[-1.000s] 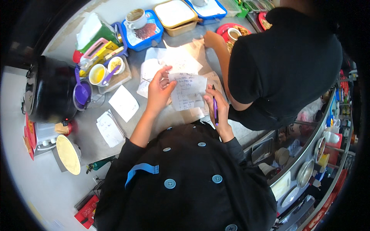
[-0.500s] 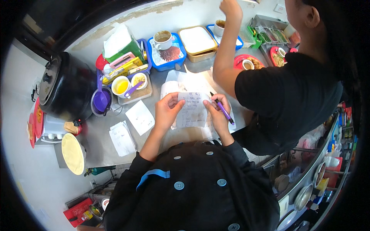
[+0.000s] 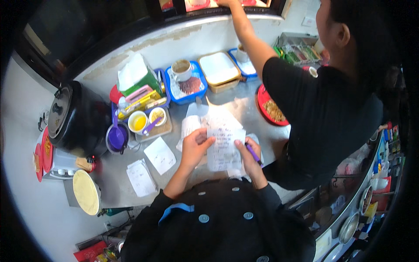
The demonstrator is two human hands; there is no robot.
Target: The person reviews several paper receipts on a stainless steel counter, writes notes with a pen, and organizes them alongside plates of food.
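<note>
A handwritten paper slip (image 3: 223, 155) is held up in front of me by its sides. My left hand (image 3: 194, 150) pinches its left edge between thumb and fingers. At the right edge, my right hand (image 3: 250, 162) grips the slip with its thumb on top, and a purple pen (image 3: 253, 153) is tucked in the same hand. Behind the slip, more loose papers (image 3: 224, 117) lie on the steel table. To the left are a single written note (image 3: 160, 156) and a small stack of notes (image 3: 141, 178).
A co-worker (image 3: 323, 118) in black stands close on my right, one arm stretched to the window opening. A red plate of food (image 3: 273, 109) sits beside them. Left are a large black cooker (image 3: 78, 118), white cups (image 3: 138, 122) and a purple ladle (image 3: 117, 136); a blue tray (image 3: 192, 96) stands behind.
The co-worker's arm has reached farther out, to the window opening. My view has shifted, showing more of the window. My hands still hold the slip and pen.
</note>
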